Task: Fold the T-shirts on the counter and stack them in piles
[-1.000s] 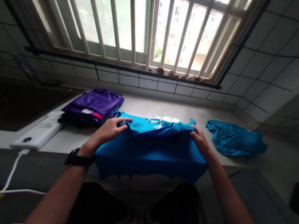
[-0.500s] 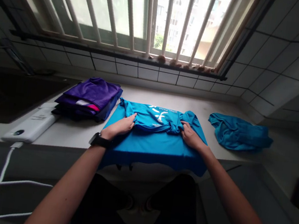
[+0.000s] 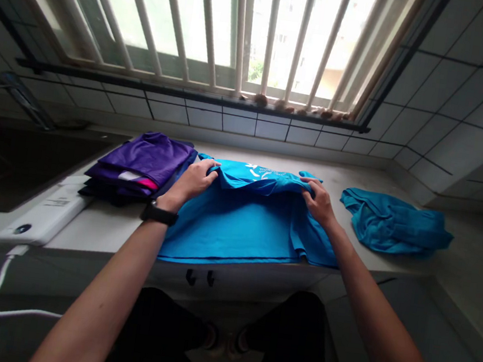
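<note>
A blue T-shirt (image 3: 235,228) with white lettering lies on the countertop in front of me, its lower hem at the front edge. Its far part is bunched and lifted into a fold. My left hand (image 3: 197,178), with a black watch on the wrist, pinches the left end of that fold. At the right end, my right hand (image 3: 317,200) has its fingers closed on the same cloth. Between the hands the raised fabric sags slightly, and the lettering is partly hidden in it.
Left of the shirt sits a stack of folded purple and dark clothes (image 3: 146,159). A white power strip (image 3: 43,214) with a cable lies beside a dark sink (image 3: 16,163). A crumpled blue garment (image 3: 396,222) rests at the right. Behind stands a barred window (image 3: 225,30).
Both hands have moved away from me and raised the fold of the T-shirt. Its lower hem has drawn back from hanging over the edge and lies flatter.
</note>
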Demonstrator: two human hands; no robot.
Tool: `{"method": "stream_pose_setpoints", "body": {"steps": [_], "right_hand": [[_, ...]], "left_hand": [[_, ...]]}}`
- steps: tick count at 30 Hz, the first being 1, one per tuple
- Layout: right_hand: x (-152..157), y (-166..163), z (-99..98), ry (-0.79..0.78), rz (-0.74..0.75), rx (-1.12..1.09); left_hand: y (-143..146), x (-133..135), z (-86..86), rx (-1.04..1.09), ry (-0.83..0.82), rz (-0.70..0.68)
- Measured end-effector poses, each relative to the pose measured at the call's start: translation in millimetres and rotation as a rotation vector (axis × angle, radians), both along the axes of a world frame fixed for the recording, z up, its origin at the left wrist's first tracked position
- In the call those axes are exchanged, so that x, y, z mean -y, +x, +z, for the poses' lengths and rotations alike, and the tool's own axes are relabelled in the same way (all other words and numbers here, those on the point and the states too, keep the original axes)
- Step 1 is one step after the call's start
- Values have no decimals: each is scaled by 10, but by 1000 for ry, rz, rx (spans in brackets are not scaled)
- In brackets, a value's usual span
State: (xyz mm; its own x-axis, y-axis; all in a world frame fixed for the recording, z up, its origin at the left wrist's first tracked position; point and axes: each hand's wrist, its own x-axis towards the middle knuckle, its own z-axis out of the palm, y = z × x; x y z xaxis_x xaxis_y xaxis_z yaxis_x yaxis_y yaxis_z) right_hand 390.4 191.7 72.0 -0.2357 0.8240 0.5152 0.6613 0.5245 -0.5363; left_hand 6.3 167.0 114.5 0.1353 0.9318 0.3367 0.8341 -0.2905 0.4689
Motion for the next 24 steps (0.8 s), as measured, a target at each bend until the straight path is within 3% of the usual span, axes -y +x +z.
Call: {"method": "stream_pose_setpoints", "body": {"steps": [2,5,9,13,16,18,20,22,24], "right_hand": [[346,251,-33,-13,91,12],[767,578,-129,-184,172,83],[1025,739,-110,-308,147,97],[1047,732,63,-373,96,47],[966,701,100,-291,-108,27],[886,649,34,-191,-223,74],[801,573,-77,-122,-292,145],[726,495,-180,-130,-340,199],[671,439,-232,-191,-365,211]], "left_hand": [[-122,346,-10,26,10,-47],[-231,807,-177,-12,-147,-174],[-294,1094,-394,-49,-210,-255],[-406,1140,-352,-230,-155,-164],[-378,1176,-259,-346,-81,-65],[-244,1216,-242,-296,-46,-135],[-65,1252,-272,-202,-74,-300],[73,1267,-321,-129,-137,-437],[109,1258,-346,-69,-147,-468]]}}
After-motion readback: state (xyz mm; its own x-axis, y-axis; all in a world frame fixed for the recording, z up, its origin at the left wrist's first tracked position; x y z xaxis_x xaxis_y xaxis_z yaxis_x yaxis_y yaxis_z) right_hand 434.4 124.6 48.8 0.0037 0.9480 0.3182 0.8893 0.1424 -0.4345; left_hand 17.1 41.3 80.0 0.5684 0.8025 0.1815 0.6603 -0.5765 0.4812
